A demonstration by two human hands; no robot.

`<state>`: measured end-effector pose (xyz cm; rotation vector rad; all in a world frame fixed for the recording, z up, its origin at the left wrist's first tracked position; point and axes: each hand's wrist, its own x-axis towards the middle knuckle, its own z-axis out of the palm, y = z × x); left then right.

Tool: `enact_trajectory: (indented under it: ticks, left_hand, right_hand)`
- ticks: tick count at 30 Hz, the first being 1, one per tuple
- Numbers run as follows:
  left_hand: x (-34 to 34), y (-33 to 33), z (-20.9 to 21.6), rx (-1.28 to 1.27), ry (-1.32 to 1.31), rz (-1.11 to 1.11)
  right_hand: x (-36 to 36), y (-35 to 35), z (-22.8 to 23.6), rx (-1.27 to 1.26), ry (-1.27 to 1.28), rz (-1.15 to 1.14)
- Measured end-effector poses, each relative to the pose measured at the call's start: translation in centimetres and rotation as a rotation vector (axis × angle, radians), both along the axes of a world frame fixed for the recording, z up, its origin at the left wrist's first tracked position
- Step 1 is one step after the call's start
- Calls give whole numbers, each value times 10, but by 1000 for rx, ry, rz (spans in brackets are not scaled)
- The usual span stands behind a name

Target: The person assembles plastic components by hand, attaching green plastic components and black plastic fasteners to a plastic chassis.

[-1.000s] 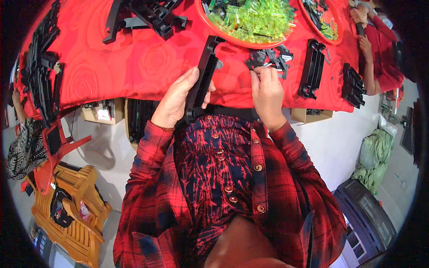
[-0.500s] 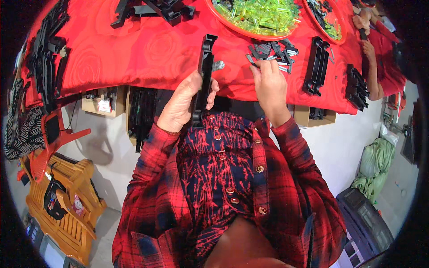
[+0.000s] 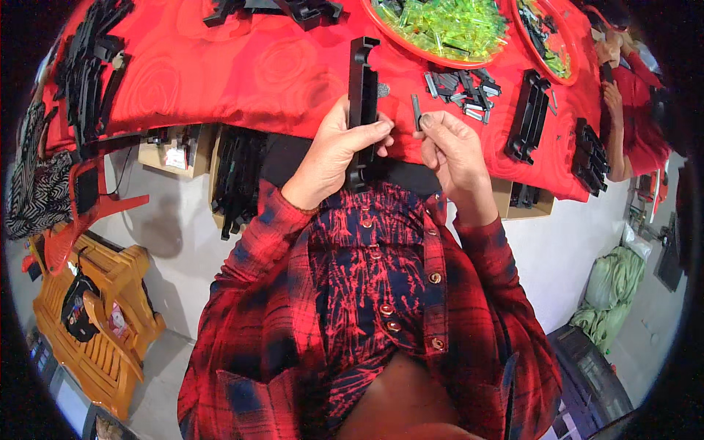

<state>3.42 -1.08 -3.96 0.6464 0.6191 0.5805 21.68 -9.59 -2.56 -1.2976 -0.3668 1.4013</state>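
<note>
My left hand (image 3: 339, 150) is wrapped round a long black plastic part (image 3: 362, 95), held upright over the table's near edge. Between the thumb and fingers of my right hand (image 3: 456, 147) is a small dark strip (image 3: 416, 110), standing up and apart from the long part. Behind the right hand lies a pile of small black and grey strips (image 3: 466, 89) on the red cloth. A small grey piece (image 3: 383, 89) rests on the cloth just beyond the long part.
A red-rimmed tray (image 3: 440, 62) holds many yellow-green clear pieces; another round tray (image 3: 561, 73) stands beside it. More long black parts (image 3: 529, 117) lie at the right, and others are heaped at the far left (image 3: 84, 73). At the right edge a person (image 3: 638, 110) sits by the table.
My right hand has drawn back from the pile of strips with one strip pinched in it. My left hand keeps its hold on the long black part, now further right in view.
</note>
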Motion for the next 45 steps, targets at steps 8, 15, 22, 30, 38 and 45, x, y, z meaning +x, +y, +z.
enact_trajectory:
  ticks: [8,15,22,30,38,45]
  left_hand:
    - [7,2,3,84,35,21]
    - [4,5,4,44,12,-37]
    - [2,2,3,97,44,-75]
    - [-2,3,1,1,-43,-139]
    - [-7,4,4,-86,-2,-101]
    - [-9,10,-20,-260,-223,-166]
  right_hand:
    - [-26,-6,12,-29,-214,96]
    - [-29,-7,25,-8,-225,180]
    - [-26,1,19,71,-356,170]
    - [-24,-6,16,179,-307,114]
    - [-27,-13,18,746,-1277,-33]
    - [-45,-15,23,425,-821,-171]
